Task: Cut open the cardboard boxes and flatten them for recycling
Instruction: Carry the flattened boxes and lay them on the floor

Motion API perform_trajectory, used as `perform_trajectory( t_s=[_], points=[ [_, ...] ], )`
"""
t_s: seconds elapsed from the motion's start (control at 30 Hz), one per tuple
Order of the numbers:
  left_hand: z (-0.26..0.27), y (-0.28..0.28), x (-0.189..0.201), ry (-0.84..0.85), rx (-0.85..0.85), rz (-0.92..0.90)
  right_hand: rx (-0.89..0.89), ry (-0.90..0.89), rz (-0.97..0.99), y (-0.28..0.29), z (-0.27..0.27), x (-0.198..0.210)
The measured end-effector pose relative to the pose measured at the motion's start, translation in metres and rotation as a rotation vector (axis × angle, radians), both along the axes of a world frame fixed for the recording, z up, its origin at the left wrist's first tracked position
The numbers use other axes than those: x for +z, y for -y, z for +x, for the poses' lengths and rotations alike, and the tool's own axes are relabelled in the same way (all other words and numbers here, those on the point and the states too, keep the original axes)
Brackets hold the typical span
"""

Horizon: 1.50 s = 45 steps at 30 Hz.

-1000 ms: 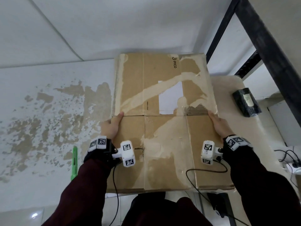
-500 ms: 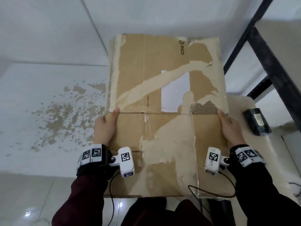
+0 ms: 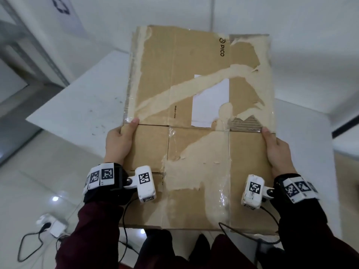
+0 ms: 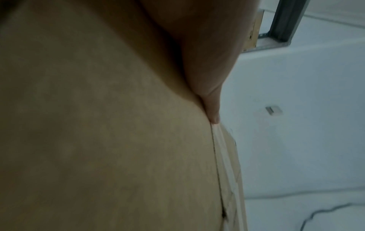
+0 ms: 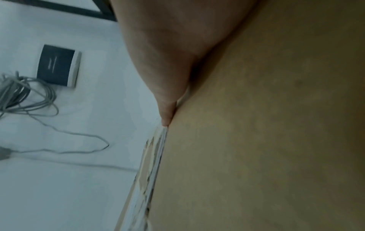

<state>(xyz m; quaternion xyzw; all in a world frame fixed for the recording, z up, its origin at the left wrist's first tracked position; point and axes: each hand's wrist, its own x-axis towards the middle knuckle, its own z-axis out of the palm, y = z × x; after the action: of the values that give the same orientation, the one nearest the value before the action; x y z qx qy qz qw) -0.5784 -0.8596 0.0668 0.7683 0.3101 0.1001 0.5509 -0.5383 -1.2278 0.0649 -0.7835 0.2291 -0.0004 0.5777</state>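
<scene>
A flattened brown cardboard box (image 3: 200, 121) with torn tape patches and a white label is held up in front of me, clear of the white table (image 3: 81, 105). My left hand (image 3: 119, 141) grips its left edge, thumb on the top face and fingers hidden beneath. My right hand (image 3: 277, 150) grips the right edge the same way. The left wrist view shows the thumb pressed along the cardboard (image 4: 98, 125) edge. In the right wrist view the thumb lies against the layered edge of the cardboard (image 5: 256, 140).
The white table's corner lies under the box at the left. A white bin (image 3: 38, 26) with a recycling mark stands at the far left. A plug and cables (image 3: 48, 228) lie on the tiled floor. A dark flat device with cables (image 5: 57, 65) lies on the floor.
Both hands have lifted the flattened box off the table and carried it leftward; the view has swung with it, so the green cutter and the black pack have left the picture.
</scene>
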Motion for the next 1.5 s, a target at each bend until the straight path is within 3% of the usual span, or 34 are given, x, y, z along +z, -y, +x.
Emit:
perform_trajectory(
  t_s=[0.47, 0.8, 1.1, 1.5],
  points=[
    [-0.017, -0.265, 0.002, -0.051, 0.248, -0.005, 0.267, -0.022, -0.023, -0.29, 0.083, 0.002],
    [-0.011, -0.391, -0.019, -0.127, 0.353, -0.031, 0.382, -0.068, -0.002, -0.429, 0.122, -0.024],
    [0.051, -0.5, -0.035, -0.18, 0.338, -0.047, 0.381, -0.149, -0.028, -0.541, 0.178, -0.046],
    [0.136, -0.659, -0.031, -0.316, 0.271, 0.03, 0.356, -0.289, -0.054, -0.687, 0.236, -0.038]
  ],
)
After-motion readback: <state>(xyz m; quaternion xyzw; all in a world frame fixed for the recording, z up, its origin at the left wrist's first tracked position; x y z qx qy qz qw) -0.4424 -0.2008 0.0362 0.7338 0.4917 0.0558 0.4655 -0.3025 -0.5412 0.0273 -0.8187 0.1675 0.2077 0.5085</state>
